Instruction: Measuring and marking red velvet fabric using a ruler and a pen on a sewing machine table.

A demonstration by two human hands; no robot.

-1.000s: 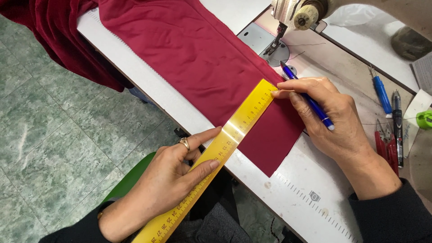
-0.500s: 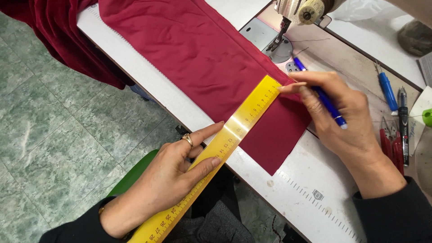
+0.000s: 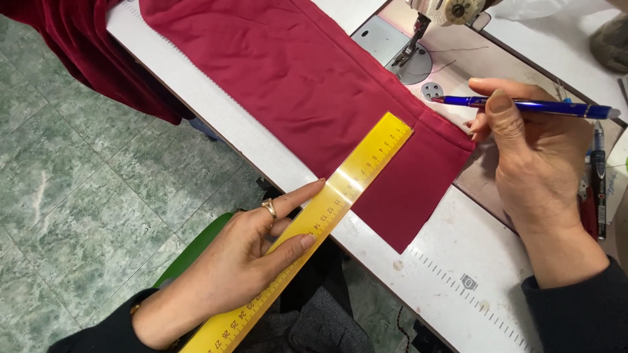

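- Ruler (image 3: 307, 225), yellow, lies diagonally: far end rests flat on the red cloth (image 3: 314, 85), near end overhangs the front edge of the surface (image 3: 458, 261) toward the lap.
- Left hand (image 3: 242, 268) presses on the ruler's near half. Fingers spread: forefinger (image 3: 297, 196) stretched along the ruler's left edge, thumb flat on its face. Ring on one finger. Hand sits off the surface edge, so the hold-down is a lever, not a direct clamp.
- Right hand (image 3: 536, 157) pinches a blue pen (image 3: 523, 106) between thumb and forefinger, remaining fingers curled. Pen lies nearly level, tip pointing left, just beyond the cloth's far edge and apart from the ruler's end. Tip is not on the cloth.
- Judgement, doing the step well: hold-down would be firmer with pressure closer to the part of the ruler that rests on cloth; the overhanging end could pivot under a pen stroke. Cloth under the ruler looks smooth. A fold or seam line runs alongside near the ruler's far end; keep the edge parallel to it. Pen should be tipped more upright against the ruler edge.
- Risk, judged: soft knit-looking cloth may drag with the pen; light stroke advised.
- Surface: white sewing bench with a printed scale along its front edge, a few small stains. Sewing machine (image 3: 451, 10) at the far side, needle foot over a metal plate (image 3: 392, 49). More pens (image 3: 598, 183) lie at the right.
- Room: green marbled floor tiles (image 3: 78, 196); excess cloth hangs off the surface at upper left; green seat edge below the left hand.
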